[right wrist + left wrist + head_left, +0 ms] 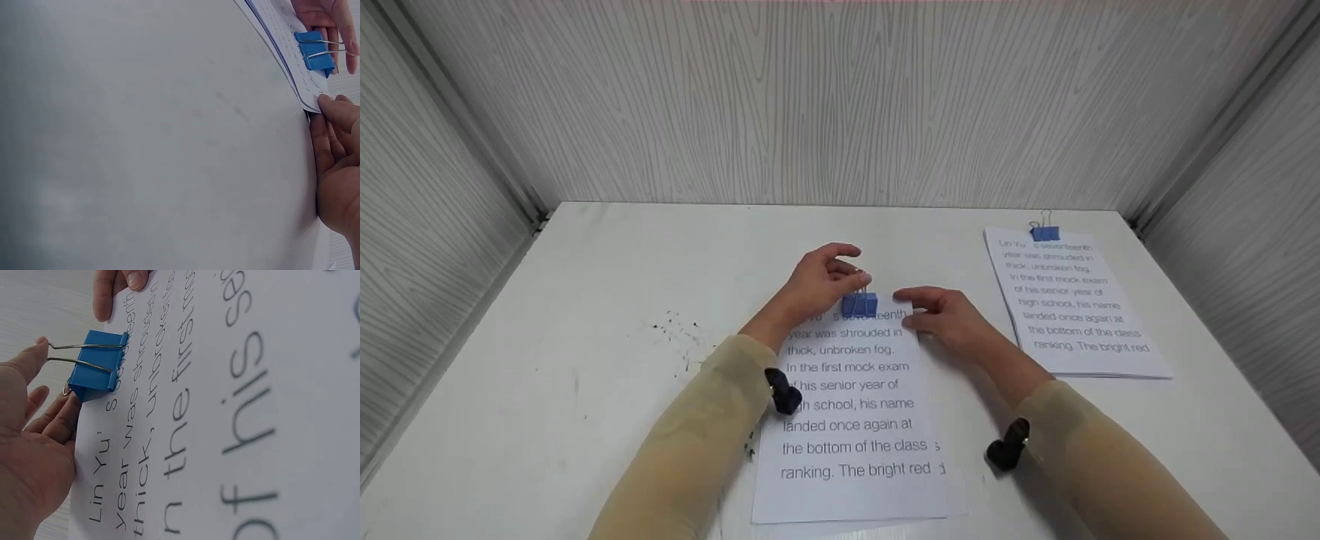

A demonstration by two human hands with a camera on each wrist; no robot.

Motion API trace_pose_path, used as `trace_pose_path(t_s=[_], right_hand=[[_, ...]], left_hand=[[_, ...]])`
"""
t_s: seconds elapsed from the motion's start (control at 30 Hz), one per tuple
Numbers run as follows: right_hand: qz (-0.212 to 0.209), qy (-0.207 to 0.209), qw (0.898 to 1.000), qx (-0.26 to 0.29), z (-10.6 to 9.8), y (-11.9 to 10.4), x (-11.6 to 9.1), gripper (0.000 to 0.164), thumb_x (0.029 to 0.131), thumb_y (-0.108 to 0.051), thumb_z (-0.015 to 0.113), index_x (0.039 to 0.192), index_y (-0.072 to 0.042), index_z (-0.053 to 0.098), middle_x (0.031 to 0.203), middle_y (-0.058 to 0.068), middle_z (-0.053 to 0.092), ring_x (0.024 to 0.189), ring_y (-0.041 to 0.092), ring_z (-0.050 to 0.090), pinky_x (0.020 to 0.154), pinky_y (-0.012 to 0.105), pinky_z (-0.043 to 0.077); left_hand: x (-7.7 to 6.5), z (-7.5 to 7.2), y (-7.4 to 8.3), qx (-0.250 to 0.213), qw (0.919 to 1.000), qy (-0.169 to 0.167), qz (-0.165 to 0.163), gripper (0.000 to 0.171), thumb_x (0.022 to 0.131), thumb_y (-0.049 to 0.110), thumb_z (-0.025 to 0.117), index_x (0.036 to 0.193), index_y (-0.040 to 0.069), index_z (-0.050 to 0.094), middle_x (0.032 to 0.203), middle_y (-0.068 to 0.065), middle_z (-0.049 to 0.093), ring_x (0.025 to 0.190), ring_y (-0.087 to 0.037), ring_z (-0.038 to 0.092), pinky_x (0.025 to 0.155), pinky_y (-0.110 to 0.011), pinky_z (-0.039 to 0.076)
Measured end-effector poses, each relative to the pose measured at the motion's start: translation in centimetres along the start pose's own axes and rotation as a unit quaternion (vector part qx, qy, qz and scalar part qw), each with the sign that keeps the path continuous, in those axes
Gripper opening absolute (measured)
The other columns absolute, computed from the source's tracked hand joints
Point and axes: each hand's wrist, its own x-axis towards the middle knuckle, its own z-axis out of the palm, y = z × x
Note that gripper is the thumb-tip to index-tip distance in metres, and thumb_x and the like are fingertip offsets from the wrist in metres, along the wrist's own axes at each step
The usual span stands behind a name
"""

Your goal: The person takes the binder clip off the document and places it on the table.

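A stack of printed paper (847, 499) lies in front of me, with a blue binder clip (859, 304) on its top edge. My left hand (821, 281) holds the clip by its wire handles. In the left wrist view the thumb (34, 357) touches the end of the upper handle, while the other fingers are curled behind and under the clip, partly hidden. My right hand (952, 319) pinches the stack's top right corner, thumb above and fingers underneath, as the right wrist view shows. Sheets at the stack's lower right edge stick out slightly.
To the right lies a second paper stack (1080, 307) with its own blue binder clip (1045, 233) at the top. Dark specks (675, 330) mark the white table (607, 285) on the left. Wood-grain panels (840, 105) enclose the back and sides.
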Motion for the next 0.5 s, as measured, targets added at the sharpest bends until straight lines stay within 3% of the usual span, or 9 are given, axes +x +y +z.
trace_pose_path(t_s=[0.07, 0.27, 0.5], right_hand=[[-0.004, -0.002, 1.000, 0.000, 0.0, -0.5, -0.3, 0.044, 0.089, -0.012, 0.071, 0.131, -0.017, 0.063, 0.118, 0.003, 0.067, 0.099, 0.024, 0.062, 0.082, 0.033, 0.047], [-0.001, 0.007, 1.000, 0.001, 0.1, -0.2, -0.2, 0.040, 0.087, -0.014, 0.073, 0.125, -0.026, 0.067, 0.114, -0.002, 0.068, 0.098, 0.023, 0.063, 0.082, 0.035, 0.049], [-0.010, 0.007, 1.000, 0.019, 0.1, 0.3, 0.0, 0.040, 0.086, -0.010, 0.073, 0.122, -0.025, 0.068, 0.113, 0.001, 0.069, 0.094, 0.023, 0.065, 0.071, 0.029, 0.052]], left_hand=[[0.0, 0.0, 0.1, 0.003, 1.0000, 0.005, 0.007, 0.051, 0.089, 0.035, 0.072, 0.134, 0.019, 0.053, 0.108, -0.001, 0.066, 0.097, -0.013, 0.065, 0.090, -0.032, 0.051], [0.1, -0.7, 0.6, 0.000, 0.9992, 0.039, 0.013, 0.048, 0.090, 0.035, 0.071, 0.132, 0.020, 0.054, 0.108, 0.002, 0.066, 0.096, -0.010, 0.065, 0.090, -0.029, 0.051], [-0.3, -3.4, 1.3, -0.008, 0.9971, 0.072, 0.023, 0.047, 0.091, 0.032, 0.070, 0.133, 0.019, 0.053, 0.111, 0.001, 0.066, 0.100, -0.011, 0.065, 0.093, -0.030, 0.050]])
